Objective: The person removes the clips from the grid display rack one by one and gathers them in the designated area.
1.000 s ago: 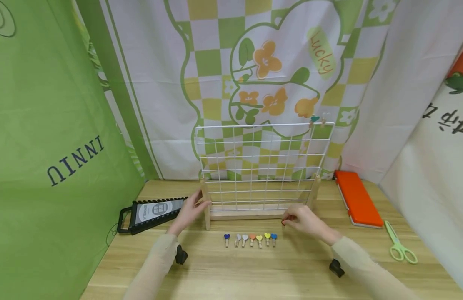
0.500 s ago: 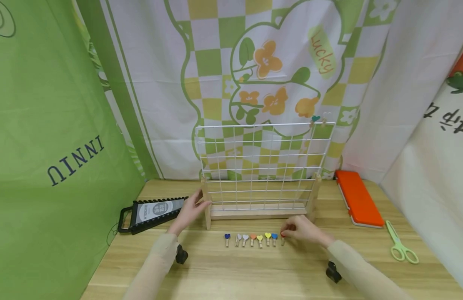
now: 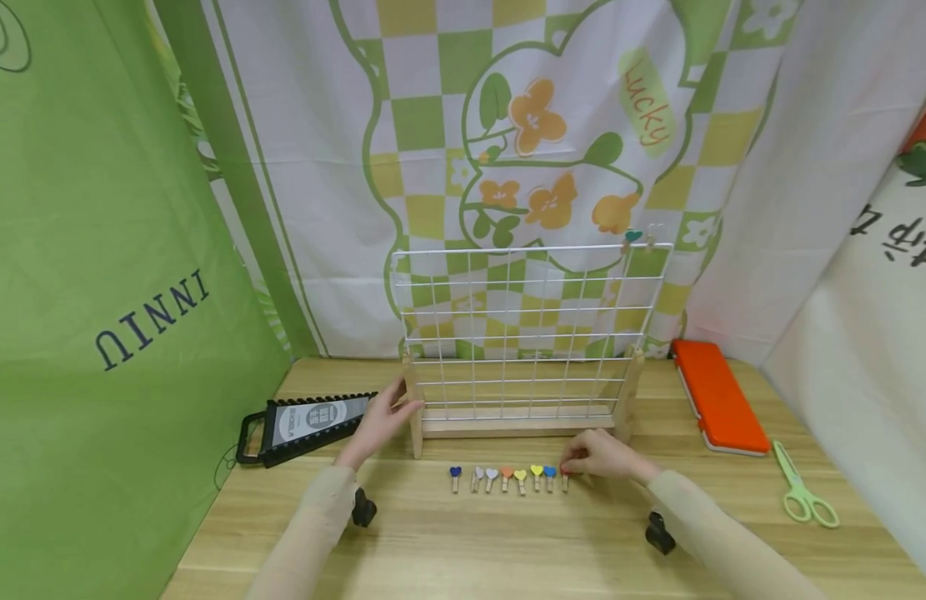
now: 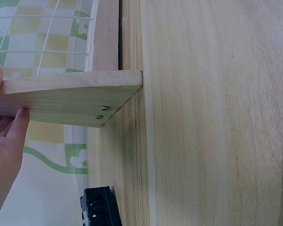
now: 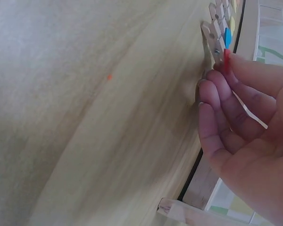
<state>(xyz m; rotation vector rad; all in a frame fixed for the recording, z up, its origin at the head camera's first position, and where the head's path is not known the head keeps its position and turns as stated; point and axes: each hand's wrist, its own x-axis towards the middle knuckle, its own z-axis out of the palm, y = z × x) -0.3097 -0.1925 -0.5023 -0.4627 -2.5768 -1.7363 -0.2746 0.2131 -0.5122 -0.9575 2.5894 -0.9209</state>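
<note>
My left hand (image 3: 380,422) grips the left wooden leg (image 4: 61,101) of a white wire grid rack (image 3: 533,337), thumb on its front edge and fingertips against its outer face. At the right end of a row of small wooden clothespins with heart tops, my right hand (image 3: 603,454) pinches a red-heart clothespin (image 5: 226,61) between thumb and finger. A blue-heart clothespin (image 3: 550,475) lies right beside it. Further left in the row are yellow, orange, pale and a dark blue clothespin (image 3: 455,477). A teal-heart clothespin (image 3: 632,237) and a white one (image 3: 651,239) sit on the rack's top right.
A black-and-grey toothed holder (image 3: 312,425) lies left of the rack. To the right are an orange case (image 3: 718,400) and light green scissors (image 3: 803,492). A patterned curtain (image 3: 417,125) hangs close behind the rack, and a green cloth (image 3: 132,250) at the left.
My right hand has come toward me from the rack's base, bringing the red-heart clothespin down beside the blue one at the row's right end. My left hand has stayed on the leg.
</note>
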